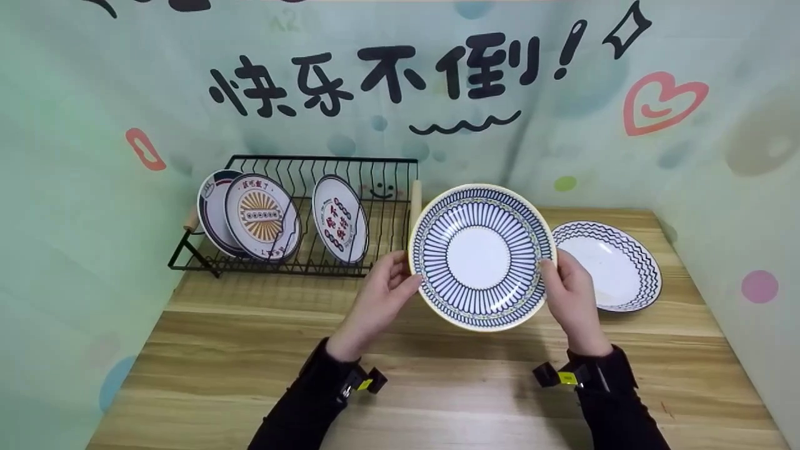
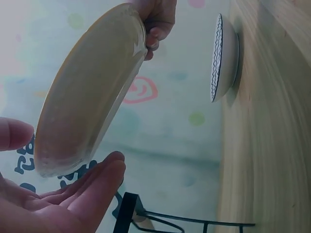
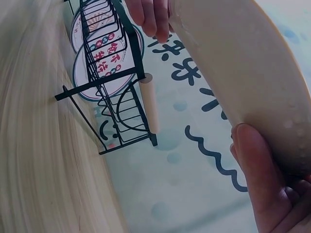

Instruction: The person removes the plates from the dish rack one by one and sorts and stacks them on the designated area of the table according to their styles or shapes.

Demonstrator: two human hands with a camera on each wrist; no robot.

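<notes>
Both hands are holding the striped plate [image 1: 482, 256] tilted upright above the counter [image 1: 250, 350], beside the dish rack [image 1: 300, 212]; the right hand [image 1: 572, 300] is pinching its rim, the left hand [image 1: 381, 297] seemingly resting straight fingers against the opposite edge; glazed ceramic, stiff, probably slippery and fragile, best gripped at opposite rims.

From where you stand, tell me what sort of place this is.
Probably a staged dishwashing corner: a black wire dish rack holding plates, a light wooden tabletop, and a pale green printed backdrop in place of real walls.
</notes>
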